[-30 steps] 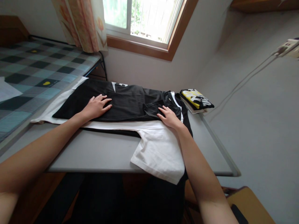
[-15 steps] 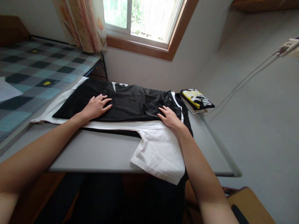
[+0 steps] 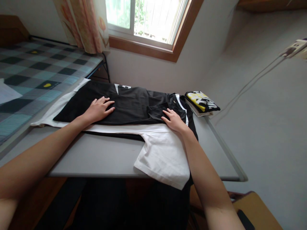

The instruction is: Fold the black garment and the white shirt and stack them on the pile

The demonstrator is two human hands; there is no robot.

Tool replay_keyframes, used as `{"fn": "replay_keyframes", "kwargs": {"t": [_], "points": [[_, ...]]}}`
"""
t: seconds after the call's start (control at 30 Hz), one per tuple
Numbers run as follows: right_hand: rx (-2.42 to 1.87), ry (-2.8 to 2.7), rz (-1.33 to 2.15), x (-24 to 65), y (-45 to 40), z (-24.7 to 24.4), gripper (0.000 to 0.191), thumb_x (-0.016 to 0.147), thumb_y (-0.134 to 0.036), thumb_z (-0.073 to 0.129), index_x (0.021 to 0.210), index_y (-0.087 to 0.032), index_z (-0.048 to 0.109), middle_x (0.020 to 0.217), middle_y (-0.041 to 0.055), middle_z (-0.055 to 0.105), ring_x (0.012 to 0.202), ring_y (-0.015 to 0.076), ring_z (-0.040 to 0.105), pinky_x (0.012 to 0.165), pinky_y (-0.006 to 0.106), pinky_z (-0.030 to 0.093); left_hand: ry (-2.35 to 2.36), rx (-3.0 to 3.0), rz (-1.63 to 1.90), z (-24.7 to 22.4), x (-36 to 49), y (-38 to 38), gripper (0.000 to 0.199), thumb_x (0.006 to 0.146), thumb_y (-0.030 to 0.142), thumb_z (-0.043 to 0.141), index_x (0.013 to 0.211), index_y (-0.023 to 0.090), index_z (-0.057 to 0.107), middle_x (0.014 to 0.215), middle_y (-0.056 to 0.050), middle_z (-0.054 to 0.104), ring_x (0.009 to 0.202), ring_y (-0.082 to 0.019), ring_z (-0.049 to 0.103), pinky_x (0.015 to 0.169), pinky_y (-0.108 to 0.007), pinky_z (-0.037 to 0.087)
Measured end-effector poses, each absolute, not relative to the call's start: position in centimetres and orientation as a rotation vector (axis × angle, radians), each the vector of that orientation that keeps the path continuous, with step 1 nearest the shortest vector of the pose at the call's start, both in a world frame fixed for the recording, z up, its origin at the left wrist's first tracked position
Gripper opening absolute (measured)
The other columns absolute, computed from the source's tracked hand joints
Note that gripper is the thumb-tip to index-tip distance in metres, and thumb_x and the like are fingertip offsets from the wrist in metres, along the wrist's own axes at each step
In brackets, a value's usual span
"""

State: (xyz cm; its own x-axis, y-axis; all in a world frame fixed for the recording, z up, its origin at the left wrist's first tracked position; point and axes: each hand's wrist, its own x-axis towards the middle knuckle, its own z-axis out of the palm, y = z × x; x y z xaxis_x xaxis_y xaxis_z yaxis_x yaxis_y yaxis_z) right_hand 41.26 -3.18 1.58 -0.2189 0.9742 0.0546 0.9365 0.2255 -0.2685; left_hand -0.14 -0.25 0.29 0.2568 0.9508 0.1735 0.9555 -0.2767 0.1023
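Resting open, grasping nothing, the left hand (image 3: 98,110) and right hand (image 3: 174,119) lie on the black shirt (image 3: 134,105), one sleeve already turned in. Beneath, a white sleeve (image 3: 165,156) overhangs the bench (image 3: 107,156).

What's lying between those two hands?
Black shirt, lying between the left hand and the right hand; the head view shows it.
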Motion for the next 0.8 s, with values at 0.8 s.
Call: {"fn": "replay_keyframes", "kwargs": {"t": [0.8], "points": [[-1.835,-2.28,0.268,41.07,-3.25,1.75,0.057,0.1,-0.04,0.055,0.15,-0.013,0.054,0.162,0.0172,0.039,0.152,0.0336,0.032,0.125,0.047,0.028,-1.883,-2.457,-0.275,0.36,0.03,-0.31,0.057,0.101,0.049,0.036,0.149,0.021,0.053,0.16,-0.013,0.044,0.151,-0.032,0.033,0.122,-0.053,0.026]]}}
